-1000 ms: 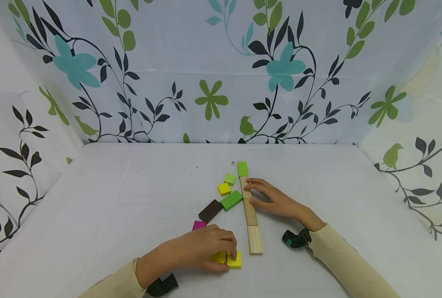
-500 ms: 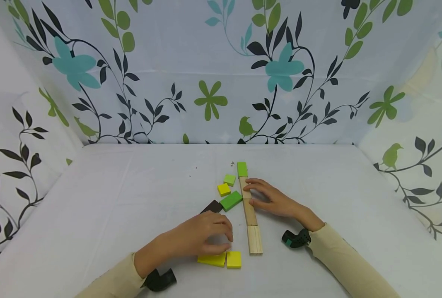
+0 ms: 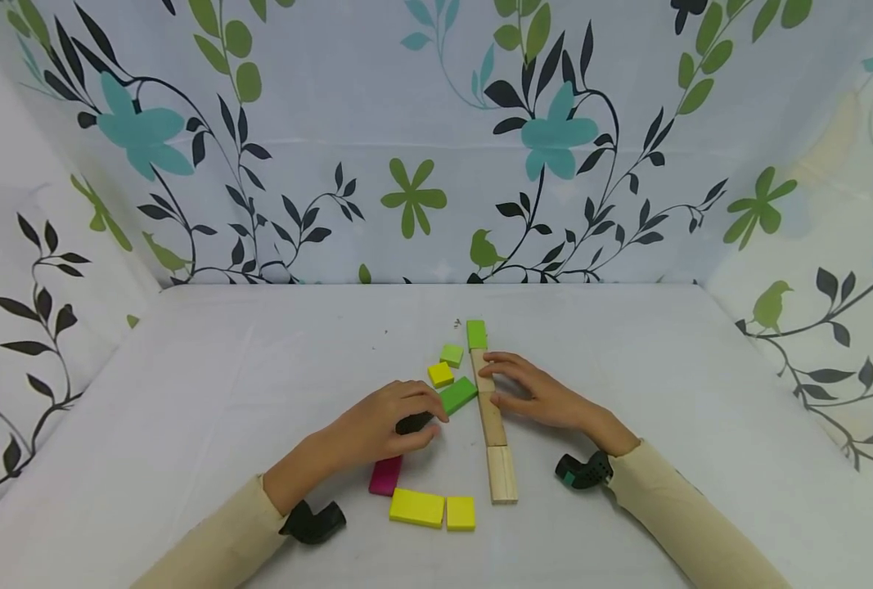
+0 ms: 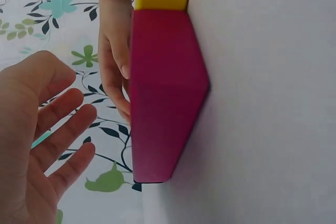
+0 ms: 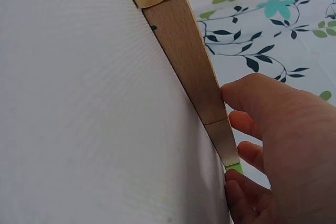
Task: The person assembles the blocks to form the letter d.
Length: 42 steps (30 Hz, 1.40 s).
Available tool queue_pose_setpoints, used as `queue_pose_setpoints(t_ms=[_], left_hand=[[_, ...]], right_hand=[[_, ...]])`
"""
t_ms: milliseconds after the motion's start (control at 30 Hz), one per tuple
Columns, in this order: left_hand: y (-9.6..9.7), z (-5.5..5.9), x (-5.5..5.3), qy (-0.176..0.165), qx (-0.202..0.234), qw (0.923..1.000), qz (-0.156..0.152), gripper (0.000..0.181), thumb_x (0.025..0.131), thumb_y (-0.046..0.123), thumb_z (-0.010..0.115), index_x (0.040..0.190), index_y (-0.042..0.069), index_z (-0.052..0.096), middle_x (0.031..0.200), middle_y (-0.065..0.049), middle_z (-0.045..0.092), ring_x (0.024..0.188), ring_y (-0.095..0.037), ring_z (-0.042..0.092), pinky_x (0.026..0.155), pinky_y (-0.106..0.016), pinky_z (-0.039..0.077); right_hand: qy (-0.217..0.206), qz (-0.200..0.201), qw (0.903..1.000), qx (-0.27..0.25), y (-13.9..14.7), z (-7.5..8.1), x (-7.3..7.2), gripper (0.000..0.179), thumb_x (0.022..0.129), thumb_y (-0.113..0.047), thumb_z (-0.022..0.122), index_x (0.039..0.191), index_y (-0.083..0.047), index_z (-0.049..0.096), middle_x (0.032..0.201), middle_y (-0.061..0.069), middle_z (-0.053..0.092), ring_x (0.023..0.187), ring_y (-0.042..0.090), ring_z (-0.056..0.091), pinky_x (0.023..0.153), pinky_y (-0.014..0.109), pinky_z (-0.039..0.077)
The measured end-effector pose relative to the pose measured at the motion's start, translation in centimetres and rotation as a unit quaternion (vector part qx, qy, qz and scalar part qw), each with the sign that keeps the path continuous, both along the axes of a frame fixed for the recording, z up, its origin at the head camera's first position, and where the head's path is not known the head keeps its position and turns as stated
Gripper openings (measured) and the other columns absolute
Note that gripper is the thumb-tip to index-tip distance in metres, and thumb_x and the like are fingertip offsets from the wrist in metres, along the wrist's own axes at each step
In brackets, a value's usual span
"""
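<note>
My left hand (image 3: 377, 421) hovers over a dark brown block (image 3: 414, 423), fingers loosely spread and partly hiding it. The left wrist view shows this hand (image 4: 21, 124) holding nothing, beside a magenta block (image 4: 165, 77). On the right, my right hand (image 3: 546, 399) rests its fingertips along a straight row of plain wooden blocks (image 3: 491, 421). In the right wrist view, its thumb and fingers lie against the side of a wooden block (image 5: 186, 56). A green block (image 3: 460, 395) lies slanted between the brown block and the row.
A light green block (image 3: 476, 334) caps the row's far end. Left of it sit a small light green block (image 3: 451, 355) and a small yellow one (image 3: 440, 375). Nearer are a long yellow block (image 3: 417, 508) and a yellow square block (image 3: 461, 514). A patterned curtain (image 3: 281, 147) hangs behind.
My left hand has let go of the yellow blocks in front and moved away from me to the dark brown block, uncovering the magenta block. The right hand has stayed at the wooden row.
</note>
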State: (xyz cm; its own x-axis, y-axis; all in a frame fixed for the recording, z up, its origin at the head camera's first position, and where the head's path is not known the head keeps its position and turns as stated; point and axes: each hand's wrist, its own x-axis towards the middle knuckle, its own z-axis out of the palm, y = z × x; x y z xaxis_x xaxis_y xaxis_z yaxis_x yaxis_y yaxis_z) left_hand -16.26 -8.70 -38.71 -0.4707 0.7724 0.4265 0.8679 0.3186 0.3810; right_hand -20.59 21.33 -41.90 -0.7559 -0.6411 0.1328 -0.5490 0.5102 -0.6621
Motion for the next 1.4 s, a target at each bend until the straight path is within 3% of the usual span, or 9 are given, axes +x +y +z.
queue_pose_setpoints(t_ms=[267,567,767,867,1033,1200,1400], left_hand=[[0.0,0.1,-1.8,-0.019,0.018,0.9987,0.043,0.014,0.091,0.011,0.067,0.105,0.011,0.069,0.107,0.003,0.062,0.104,-0.012,0.058,0.094,-0.033,0.05],[0.4,-0.3,-4.6,-0.045,-0.026,0.9964,0.067,0.018,0.091,0.012,0.068,0.108,0.008,0.068,0.113,-0.003,0.06,0.107,-0.019,0.059,0.095,-0.034,0.05],[0.4,-0.9,-5.7,-0.091,-0.077,0.9866,0.111,0.026,0.092,0.018,0.067,0.116,0.009,0.065,0.12,-0.005,0.057,0.108,-0.02,0.058,0.093,-0.037,0.05],[0.5,-1.2,-6.1,-0.107,-0.091,0.9819,0.127,0.027,0.093,0.02,0.067,0.117,0.01,0.065,0.121,-0.004,0.057,0.105,-0.018,0.059,0.091,-0.037,0.051],[0.8,-1.1,-6.3,-0.103,-0.092,0.9799,0.144,0.027,0.091,0.025,0.07,0.113,0.01,0.067,0.116,-0.002,0.06,0.101,-0.017,0.061,0.088,-0.035,0.052],[1.1,-1.1,-6.5,-0.096,-0.086,0.9806,0.147,0.027,0.09,0.025,0.071,0.112,0.01,0.067,0.111,-0.002,0.065,0.099,-0.017,0.062,0.087,-0.034,0.052],[1.0,-1.2,-6.5,-0.126,-0.073,0.9783,0.148,0.026,0.09,0.018,0.07,0.113,0.007,0.066,0.11,-0.003,0.065,0.1,-0.018,0.06,0.09,-0.034,0.052]], right_hand=[[0.005,0.005,1.0,-0.003,0.0,0.0,-0.1,0.04,0.097,-0.024,0.06,0.136,-0.013,0.053,0.154,0.011,0.035,0.143,0.033,0.029,0.113,0.058,0.026],[-0.001,0.007,0.9999,-0.008,0.0,0.1,0.1,0.041,0.097,-0.024,0.061,0.136,-0.014,0.054,0.154,0.011,0.035,0.143,0.033,0.029,0.113,0.058,0.026],[0.004,0.009,0.9999,-0.011,0.1,0.1,0.0,0.041,0.097,-0.022,0.061,0.135,-0.012,0.054,0.153,0.012,0.035,0.143,0.033,0.029,0.113,0.057,0.026],[0.004,0.008,0.9999,-0.01,0.1,0.1,0.0,0.041,0.097,-0.022,0.061,0.135,-0.012,0.054,0.153,0.011,0.036,0.143,0.032,0.029,0.113,0.057,0.026],[0.006,0.006,0.9999,-0.006,0.0,0.2,0.1,0.04,0.097,-0.026,0.061,0.135,-0.014,0.054,0.153,0.01,0.035,0.143,0.032,0.03,0.112,0.057,0.027],[0.006,0.007,0.9999,-0.007,0.0,0.3,0.1,0.04,0.097,-0.025,0.061,0.134,-0.014,0.054,0.153,0.011,0.035,0.143,0.032,0.03,0.112,0.057,0.028],[0.007,0.007,0.9999,-0.01,0.0,0.1,0.1,0.04,0.097,-0.024,0.061,0.134,-0.014,0.054,0.153,0.01,0.035,0.143,0.032,0.03,0.112,0.057,0.027]])
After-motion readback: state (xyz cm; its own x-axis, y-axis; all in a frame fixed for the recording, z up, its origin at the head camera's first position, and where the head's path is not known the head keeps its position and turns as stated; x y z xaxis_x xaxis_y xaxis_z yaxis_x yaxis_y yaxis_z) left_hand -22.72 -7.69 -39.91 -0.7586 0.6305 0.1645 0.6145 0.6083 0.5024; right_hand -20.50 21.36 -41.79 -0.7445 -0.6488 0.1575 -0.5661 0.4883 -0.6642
